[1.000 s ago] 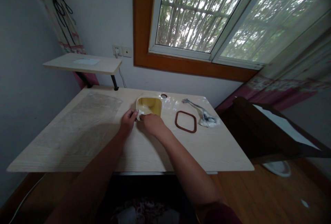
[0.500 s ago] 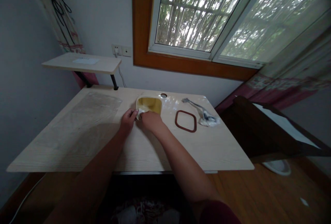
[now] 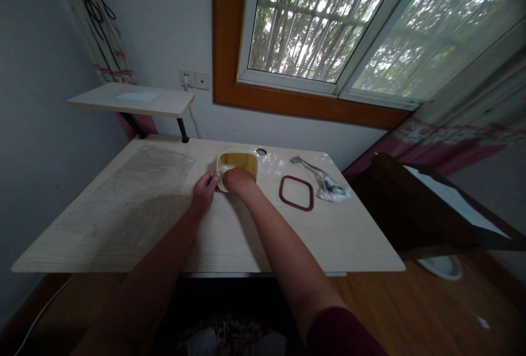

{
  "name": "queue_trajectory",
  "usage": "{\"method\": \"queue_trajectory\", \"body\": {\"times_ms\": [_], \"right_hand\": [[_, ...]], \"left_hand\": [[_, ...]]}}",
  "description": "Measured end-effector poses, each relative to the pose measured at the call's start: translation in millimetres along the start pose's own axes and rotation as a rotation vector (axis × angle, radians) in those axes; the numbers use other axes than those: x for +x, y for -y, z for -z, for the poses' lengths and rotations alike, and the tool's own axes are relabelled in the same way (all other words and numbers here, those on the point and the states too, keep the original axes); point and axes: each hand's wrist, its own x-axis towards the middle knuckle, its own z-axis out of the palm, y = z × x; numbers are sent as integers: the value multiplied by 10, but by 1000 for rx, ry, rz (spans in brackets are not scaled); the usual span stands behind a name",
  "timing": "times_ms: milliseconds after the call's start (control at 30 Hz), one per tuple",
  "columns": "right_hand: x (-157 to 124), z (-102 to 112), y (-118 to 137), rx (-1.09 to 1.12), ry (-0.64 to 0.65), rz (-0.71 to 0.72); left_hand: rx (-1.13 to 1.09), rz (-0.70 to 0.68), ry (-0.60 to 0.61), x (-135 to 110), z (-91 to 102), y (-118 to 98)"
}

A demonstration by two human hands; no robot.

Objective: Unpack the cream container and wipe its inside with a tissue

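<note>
A rounded-square container (image 3: 249, 163), yellowish inside with a pale rim, stands near the back middle of the table. My left hand (image 3: 204, 189) pinches its near left edge, thumb and fingers closed on the rim. Down inside the container is my right hand (image 3: 239, 181), its fingers curled on a crumpled white tissue or cloth (image 3: 224, 169), mostly hidden by the hand. A brown rounded-square ring (image 3: 296, 193) lies flat to the right, apart from both hands.
Beyond the ring lies a clear plastic bag (image 3: 332, 190) with a grey cord-like part (image 3: 306, 163). A transparent plastic sheet (image 3: 135, 191) covers the table's left side. A raised shelf (image 3: 164, 102) with paper stands at the back left. There is a round hole (image 3: 261, 152) behind the container.
My right hand has moved slightly up and deeper into the container with the white tissue or cloth. My left hand stays on the rim. The view has shifted very slightly.
</note>
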Motion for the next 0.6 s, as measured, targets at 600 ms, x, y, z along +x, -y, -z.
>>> {"method": "queue_trajectory", "body": {"times_ms": [600], "right_hand": [[93,-82,-3,10,-12,-26]], "left_hand": [[114,-13,9,-66,-28,-186]]}}
